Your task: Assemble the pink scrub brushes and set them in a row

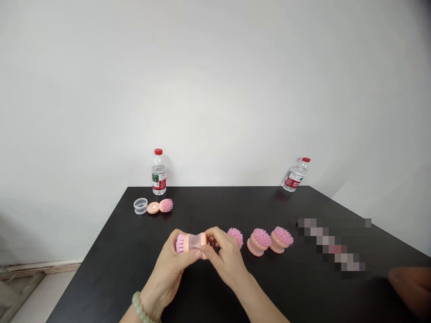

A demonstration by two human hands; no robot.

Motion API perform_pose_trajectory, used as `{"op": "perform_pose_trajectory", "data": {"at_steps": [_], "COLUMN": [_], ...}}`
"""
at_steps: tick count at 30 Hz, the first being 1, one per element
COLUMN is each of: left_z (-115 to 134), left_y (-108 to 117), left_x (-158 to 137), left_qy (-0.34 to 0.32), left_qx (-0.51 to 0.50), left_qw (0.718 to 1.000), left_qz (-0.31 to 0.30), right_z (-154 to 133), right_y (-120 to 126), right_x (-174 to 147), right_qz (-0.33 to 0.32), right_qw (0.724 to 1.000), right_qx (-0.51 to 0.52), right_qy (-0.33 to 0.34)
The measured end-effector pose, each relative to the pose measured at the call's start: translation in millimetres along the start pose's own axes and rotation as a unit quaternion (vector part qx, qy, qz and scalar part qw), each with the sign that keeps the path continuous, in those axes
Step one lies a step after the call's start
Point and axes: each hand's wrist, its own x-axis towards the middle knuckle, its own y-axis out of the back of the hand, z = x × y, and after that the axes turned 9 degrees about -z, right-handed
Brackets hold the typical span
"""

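1. Both forearms come in from the bottom edge and converge toward frame centre, bare.
2. Left hand (175,262): palm turned inward, fingers curled up and around, thumb on the near side, closed in a grip.
3. Right hand (225,255): held just beside the left, knuckles up, fingers (215,234) bent and pinched together at the tips, touching the left hand's fingertips.
4. Left wrist carries a pale green bead bracelet (140,308).
5. Both hands held raised above the desk, wrists slightly bent.

Bottle (159,177) labels seemingly illegible
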Motion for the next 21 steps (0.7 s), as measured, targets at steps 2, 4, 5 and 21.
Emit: {"op": "perform_pose_trajectory", "data": {"at_steps": [2,4,5,21], "left_z": [-1,-1,-1,2], "left_y": [0,1,2,7], "left_x": [0,1,1,4], "left_qy": [-0.019,-0.034,-0.04,-0.055], "left_qx": [0.052,0.067,0.069,0.041], "left_qw": [0.998,0.997,0.997,0.997], "left_qz": [0.011,0.02,0.024,0.036], "right_z": [2,3,3,9], "right_y": [1,2,3,1], "right_x": [0,0,0,2], "right_qz": [-0.024,-0.039,-0.045,-0.041], "right_qw": [0.999,0.999,0.999,0.995], "right_qx": [-0.01,0.005,0.019,0.09], "right_qy": [-0.021,-0.009,0.005,-0.032]}}
